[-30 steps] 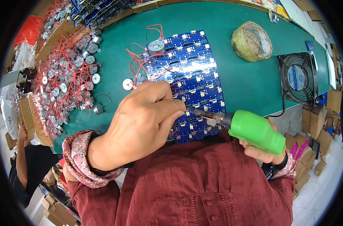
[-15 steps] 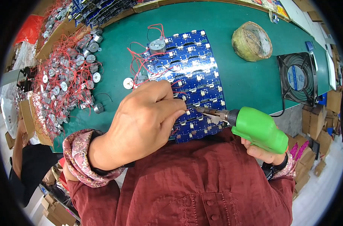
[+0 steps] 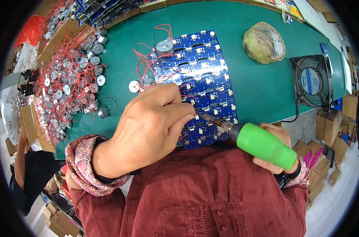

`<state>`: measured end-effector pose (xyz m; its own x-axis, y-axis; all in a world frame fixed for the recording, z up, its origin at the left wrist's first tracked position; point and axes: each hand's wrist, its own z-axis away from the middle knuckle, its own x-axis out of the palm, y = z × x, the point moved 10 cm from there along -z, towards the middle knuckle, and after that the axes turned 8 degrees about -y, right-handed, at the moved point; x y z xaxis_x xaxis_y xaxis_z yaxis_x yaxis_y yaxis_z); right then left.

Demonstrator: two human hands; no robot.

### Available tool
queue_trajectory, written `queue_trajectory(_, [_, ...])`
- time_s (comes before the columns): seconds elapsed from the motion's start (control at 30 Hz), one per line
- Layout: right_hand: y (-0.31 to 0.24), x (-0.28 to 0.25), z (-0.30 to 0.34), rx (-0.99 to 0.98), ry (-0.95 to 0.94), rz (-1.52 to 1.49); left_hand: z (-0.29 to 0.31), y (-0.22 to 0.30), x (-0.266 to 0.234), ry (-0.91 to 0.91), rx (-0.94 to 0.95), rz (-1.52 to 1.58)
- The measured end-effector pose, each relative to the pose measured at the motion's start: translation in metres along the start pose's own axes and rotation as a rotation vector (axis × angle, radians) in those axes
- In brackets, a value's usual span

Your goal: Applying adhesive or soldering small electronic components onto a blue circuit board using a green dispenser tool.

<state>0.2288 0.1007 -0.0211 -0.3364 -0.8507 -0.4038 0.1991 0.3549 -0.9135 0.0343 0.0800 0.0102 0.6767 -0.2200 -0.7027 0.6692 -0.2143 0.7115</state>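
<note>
A panel of blue circuit boards (image 3: 211,85) with rows of small white parts lies on the green bench top. My left hand (image 3: 148,128) rests over its left edge, thumb and forefinger pinched on a thin wire (image 3: 195,114), mostly hidden by the fingers. My right hand (image 3: 277,136) grips a green soldering gun (image 3: 262,144) from its far side. The gun's tip is at the board, just right of my left fingertips. One small round motor (image 3: 165,47) with red leads sits on the panel's upper left corner; another motor (image 3: 134,86) lies left of the panel.
Many motors with tangled red wires (image 3: 75,85) are heaped at the left. A stack of blue boards (image 3: 104,12) is at the back left. A round tan container (image 3: 263,42) and a black fan (image 3: 311,82) stand at the right. Another person's arm (image 3: 19,158) shows at far left.
The soldering gun has rolled and tilted in my right hand, its body shifting slightly left and down, and more of the fingers now show above it. My left hand stays almost still.
</note>
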Motion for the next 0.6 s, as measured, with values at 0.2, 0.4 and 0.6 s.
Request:
queue_trajectory(0.2, [-0.011,0.001,0.002,-0.135,-0.007,0.045,0.001,0.001,-0.001,-0.007,-0.005,-0.007])
queue_trajectory(0.4, [0.024,-0.014,0.017,0.218,0.172,-0.530,0.002,0.003,-0.002,-0.003,-0.005,-0.033])
queue_trajectory(0.6, [0.017,-0.015,0.003,0.171,0.146,-0.652,0.001,0.004,-0.002,-0.015,-0.002,-0.053])
